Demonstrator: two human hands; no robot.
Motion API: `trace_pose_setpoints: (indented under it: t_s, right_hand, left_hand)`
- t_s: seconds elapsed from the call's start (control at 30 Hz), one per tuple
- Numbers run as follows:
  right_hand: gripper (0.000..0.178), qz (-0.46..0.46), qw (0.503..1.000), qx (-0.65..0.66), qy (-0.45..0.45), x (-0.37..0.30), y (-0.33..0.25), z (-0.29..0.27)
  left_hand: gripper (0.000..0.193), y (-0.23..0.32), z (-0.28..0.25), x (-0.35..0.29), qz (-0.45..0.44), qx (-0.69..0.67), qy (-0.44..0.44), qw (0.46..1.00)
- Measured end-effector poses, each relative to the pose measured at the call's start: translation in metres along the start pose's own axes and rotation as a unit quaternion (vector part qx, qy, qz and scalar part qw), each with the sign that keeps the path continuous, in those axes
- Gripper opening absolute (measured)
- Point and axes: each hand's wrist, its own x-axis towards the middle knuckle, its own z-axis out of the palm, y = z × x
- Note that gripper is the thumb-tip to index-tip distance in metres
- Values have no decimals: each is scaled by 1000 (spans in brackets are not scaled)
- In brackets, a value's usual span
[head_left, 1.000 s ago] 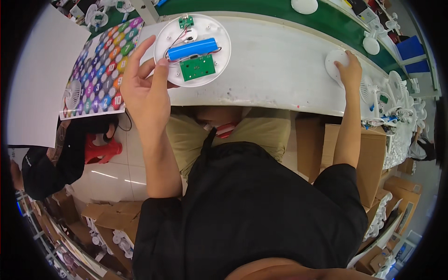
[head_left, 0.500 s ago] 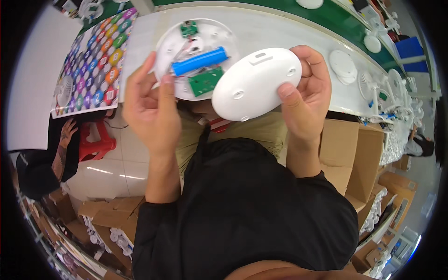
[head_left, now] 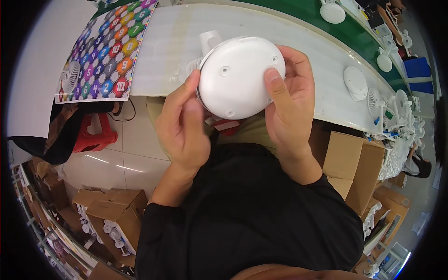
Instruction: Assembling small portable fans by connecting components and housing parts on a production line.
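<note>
A white oval bottom cover [head_left: 242, 88] lies over the base of a small white desk fan, with round screw holes facing up. At its left edge, a narrow dark gap shows between cover and base. The fan's neck [head_left: 210, 41] and part of its grille [head_left: 192, 67] stick out behind. My right hand [head_left: 294, 93] grips the cover's right side, thumb on top and fingers beneath. My left hand [head_left: 184, 126] is closed at the left edge of the fan base, its thumb blurred. The parts inside the base are hidden.
A white table [head_left: 161, 60] carries a colourful numbered sheet [head_left: 107, 60] at left and white covers [head_left: 355, 81] at right, beside several fans [head_left: 378, 102]. An open cardboard box [head_left: 343, 158] stands below right. A red stool [head_left: 95, 135] is at lower left, near another person's dark sleeve [head_left: 58, 140].
The cover has moved left onto the fan base, hiding the blue battery and green circuit boards. My left hand has come right, and both hands are now closer together.
</note>
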Motion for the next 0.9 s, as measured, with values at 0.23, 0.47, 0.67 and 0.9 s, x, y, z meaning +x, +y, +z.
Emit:
trace_pose_setpoints:
  t_s: [0.23,0.47,0.67,0.9]
  right_hand:
    - [43,-5,1000,7,-28,-14,9,2]
    - [44,-108,985,-86,-105,-18,23,-12]
    - [47,-50,977,-125,-164,-13,10,-15]
    - [46,52,968,-134,-206,-4,-1,-16]
  left_hand:
    - [53,17,-2,-18,-76,127,-37,988]
    - [52,12,-9,-21,-43,85,-56,994]
    - [50,5,-16,-26,-28,74,-77,994]
    - [48,3,-24,-25,-48,74,-94,992]
